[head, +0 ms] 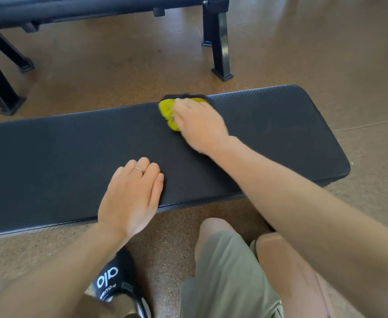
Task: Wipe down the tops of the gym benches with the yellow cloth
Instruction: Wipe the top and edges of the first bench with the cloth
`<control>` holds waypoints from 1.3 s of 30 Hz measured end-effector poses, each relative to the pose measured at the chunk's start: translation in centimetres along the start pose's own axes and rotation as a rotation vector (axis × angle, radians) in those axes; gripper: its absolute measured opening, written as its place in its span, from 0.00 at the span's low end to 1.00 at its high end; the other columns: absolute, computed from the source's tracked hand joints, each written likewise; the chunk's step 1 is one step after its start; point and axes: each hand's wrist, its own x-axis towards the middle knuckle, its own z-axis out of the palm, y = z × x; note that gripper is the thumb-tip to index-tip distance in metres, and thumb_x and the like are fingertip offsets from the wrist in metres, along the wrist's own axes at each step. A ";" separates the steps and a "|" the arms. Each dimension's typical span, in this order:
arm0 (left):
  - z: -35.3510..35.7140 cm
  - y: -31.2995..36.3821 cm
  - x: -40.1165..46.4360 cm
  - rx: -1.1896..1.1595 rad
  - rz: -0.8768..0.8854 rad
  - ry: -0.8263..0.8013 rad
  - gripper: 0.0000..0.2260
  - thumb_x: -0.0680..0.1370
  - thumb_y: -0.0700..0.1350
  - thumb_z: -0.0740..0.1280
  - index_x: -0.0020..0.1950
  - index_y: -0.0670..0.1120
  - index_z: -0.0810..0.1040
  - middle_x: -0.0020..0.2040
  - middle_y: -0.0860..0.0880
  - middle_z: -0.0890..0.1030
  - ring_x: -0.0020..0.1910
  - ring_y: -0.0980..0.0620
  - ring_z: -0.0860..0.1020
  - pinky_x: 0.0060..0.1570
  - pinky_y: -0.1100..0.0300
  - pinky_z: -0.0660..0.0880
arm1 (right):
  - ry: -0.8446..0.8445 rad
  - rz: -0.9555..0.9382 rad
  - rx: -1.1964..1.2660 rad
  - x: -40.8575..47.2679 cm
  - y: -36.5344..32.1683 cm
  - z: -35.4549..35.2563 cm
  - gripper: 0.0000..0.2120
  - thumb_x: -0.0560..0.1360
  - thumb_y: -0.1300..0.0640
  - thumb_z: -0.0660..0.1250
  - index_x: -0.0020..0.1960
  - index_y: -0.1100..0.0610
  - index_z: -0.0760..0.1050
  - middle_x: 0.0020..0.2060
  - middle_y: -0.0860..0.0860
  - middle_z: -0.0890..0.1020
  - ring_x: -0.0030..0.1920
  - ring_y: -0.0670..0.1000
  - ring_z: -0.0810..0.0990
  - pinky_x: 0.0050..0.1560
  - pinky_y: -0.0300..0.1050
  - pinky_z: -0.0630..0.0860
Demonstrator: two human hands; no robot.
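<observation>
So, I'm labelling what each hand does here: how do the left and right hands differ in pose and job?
The right hand presses the yellow cloth onto the bench top near its far edge; the left hand holds nothing. The left hand lies flat at the near edge with fingers together, while the right reaches further across. The left wears a ring; none shows on the right. Both are bare and rest on the same bench.

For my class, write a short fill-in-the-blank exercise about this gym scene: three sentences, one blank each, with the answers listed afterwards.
1. The right hand presses a bunched cloth whose colour is ____.
2. The left hand lies flat and empty on the near bench, with a ____ on one finger.
3. A second bench stands beyond it on black metal ____.

Missing words: yellow; ring; legs
</observation>
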 end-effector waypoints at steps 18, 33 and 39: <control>-0.1 0.3 0.3 -0.022 -0.017 -0.009 0.14 0.85 0.47 0.52 0.42 0.46 0.70 0.40 0.50 0.69 0.39 0.47 0.68 0.40 0.51 0.67 | 0.122 0.301 -0.030 -1.8 9.5 -2.6 0.09 0.82 0.57 0.58 0.54 0.58 0.76 0.52 0.61 0.82 0.52 0.66 0.79 0.50 0.58 0.73; -0.2 0.4 0.0 -0.015 -0.038 -0.014 0.15 0.84 0.48 0.51 0.43 0.46 0.71 0.40 0.50 0.69 0.39 0.48 0.68 0.41 0.51 0.65 | 0.138 0.284 -0.089 -1.3 11.6 -2.0 0.07 0.81 0.56 0.58 0.51 0.57 0.74 0.50 0.57 0.82 0.50 0.64 0.79 0.49 0.56 0.73; -0.3 0.8 0.1 0.018 -0.063 -0.029 0.16 0.84 0.48 0.51 0.42 0.45 0.71 0.40 0.49 0.70 0.39 0.46 0.68 0.40 0.48 0.67 | 0.249 0.706 -0.114 -4.2 14.8 -2.5 0.15 0.82 0.54 0.52 0.59 0.58 0.74 0.57 0.60 0.79 0.58 0.65 0.77 0.58 0.61 0.71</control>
